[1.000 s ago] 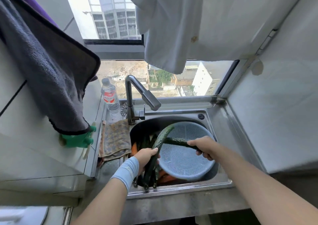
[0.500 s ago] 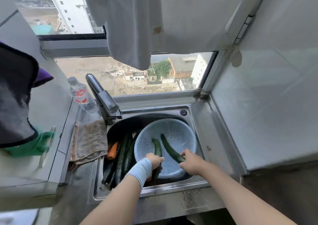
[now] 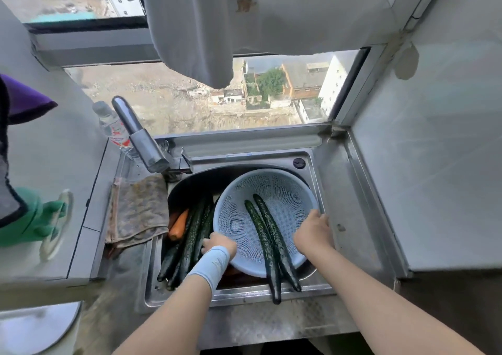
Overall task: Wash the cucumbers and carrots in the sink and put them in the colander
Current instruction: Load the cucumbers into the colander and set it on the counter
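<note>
Cucumbers (image 3: 267,243) — two — lie side by side in colander (image 3: 285,189), near ends overhanging its rim. Left hand (image 3: 218,246) curled on colander's left rim, right hand (image 3: 312,232) gripping right rim. Carrot (image 3: 179,225) and more cucumbers (image 3: 190,240) in sink (image 3: 244,297) — left of colander.

Window (image 3: 190,104) w/ daylight, white cloth (image 3: 203,28) hanging, grey tile wall (image 3: 434,151) right

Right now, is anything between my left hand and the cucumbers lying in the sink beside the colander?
Nothing visible. Your left hand sits at the left rim of the colander, directly beside the sink cucumbers; only that rim separates them from its open bowl.
</note>
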The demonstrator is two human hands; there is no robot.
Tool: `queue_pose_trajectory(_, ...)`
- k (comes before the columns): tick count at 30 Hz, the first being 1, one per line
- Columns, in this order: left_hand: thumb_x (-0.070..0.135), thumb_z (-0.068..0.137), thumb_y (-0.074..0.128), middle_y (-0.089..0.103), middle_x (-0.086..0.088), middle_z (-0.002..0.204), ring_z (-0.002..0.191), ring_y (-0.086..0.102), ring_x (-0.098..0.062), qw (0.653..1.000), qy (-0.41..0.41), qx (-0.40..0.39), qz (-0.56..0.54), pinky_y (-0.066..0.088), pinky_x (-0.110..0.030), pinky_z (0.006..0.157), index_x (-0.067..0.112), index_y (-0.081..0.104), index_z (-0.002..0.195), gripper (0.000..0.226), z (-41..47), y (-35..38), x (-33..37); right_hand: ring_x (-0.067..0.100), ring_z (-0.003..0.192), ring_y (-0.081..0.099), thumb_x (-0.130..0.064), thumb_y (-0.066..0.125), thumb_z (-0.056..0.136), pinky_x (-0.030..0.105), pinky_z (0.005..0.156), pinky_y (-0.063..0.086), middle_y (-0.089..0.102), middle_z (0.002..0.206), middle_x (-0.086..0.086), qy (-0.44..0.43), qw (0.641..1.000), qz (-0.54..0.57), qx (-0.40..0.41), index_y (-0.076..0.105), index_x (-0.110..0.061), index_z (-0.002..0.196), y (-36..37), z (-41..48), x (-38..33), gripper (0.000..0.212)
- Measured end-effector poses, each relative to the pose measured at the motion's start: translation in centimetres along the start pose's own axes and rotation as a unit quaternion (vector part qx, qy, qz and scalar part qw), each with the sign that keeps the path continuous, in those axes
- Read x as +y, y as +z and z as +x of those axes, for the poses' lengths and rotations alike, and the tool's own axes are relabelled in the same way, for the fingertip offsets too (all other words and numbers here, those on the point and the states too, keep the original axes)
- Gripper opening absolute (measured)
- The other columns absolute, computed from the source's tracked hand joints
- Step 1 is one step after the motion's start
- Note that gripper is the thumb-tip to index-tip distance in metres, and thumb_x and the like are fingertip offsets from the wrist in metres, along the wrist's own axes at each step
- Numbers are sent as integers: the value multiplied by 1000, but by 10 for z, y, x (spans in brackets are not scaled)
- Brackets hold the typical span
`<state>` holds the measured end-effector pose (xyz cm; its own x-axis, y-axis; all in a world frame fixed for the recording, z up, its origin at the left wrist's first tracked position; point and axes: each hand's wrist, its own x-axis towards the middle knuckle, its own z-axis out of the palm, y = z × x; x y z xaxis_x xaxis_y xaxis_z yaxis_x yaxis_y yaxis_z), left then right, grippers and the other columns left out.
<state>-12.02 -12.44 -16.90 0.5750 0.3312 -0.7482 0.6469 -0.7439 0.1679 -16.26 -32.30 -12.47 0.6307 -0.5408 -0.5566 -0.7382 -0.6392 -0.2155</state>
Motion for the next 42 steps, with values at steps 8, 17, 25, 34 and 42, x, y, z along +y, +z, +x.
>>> queue_pose_trajectory(8, 15, 87, 54, 43, -10, 143, 129, 44, -33, 997, 73, 25, 10, 42, -42, 104, 17, 31, 146, 63, 34, -7, 7, 33, 111, 63, -16, 58, 92, 38, 79, 57, 40, 135, 23, 81, 993, -83, -5, 10, 0, 138, 23, -1, 15, 68)
queue_pose_trajectory(17, 39, 84, 67, 48, -18, 139, 126, 48, -35, 996, 46, 47, 52, 42, -42, 101, 8, 37, 141, 71, 46, -23, 20, 31, 104, 65, -12, 68, 87, 33, 73, 52, 53, 130, 21, 70, 997, 6, 20, 11, -3, 142, 28, 4, 21, 79)
queue_pose_trajectory(25, 8, 86, 50, 57, -16, 127, 121, 51, -37, 985, 73, 144, -64, 40, -38, 98, 7, 51, 123, 37, 5, -54, 6, 30, 84, 60, -9, 60, 92, 33, 63, 43, 62, 112, 14, -2, 994, 103, 27, 25, -9, 131, -8, -14, 23, 52)
queue_pose_trajectory(34, 21, 91, 47, 61, -16, 125, 115, 57, -34, 981, 124, 116, -91, 41, -34, 93, 7, 53, 121, 34, -75, -67, -8, 28, 83, 60, -7, 45, 93, 35, 61, 50, 57, 100, 9, -31, 995, 70, 60, 25, -6, 137, -52, -76, 65, 49)
queue_pose_trajectory(42, 21, 91, 49, 64, -14, 111, 90, 59, -31, 981, 188, 47, 6, 42, -30, 73, 6, 57, 116, 30, -141, -39, -48, 34, 109, 58, -8, 49, 93, 40, 86, 53, 55, 129, 18, 26, 997, 64, 46, 23, -5, 139, -48, -143, 141, 53)
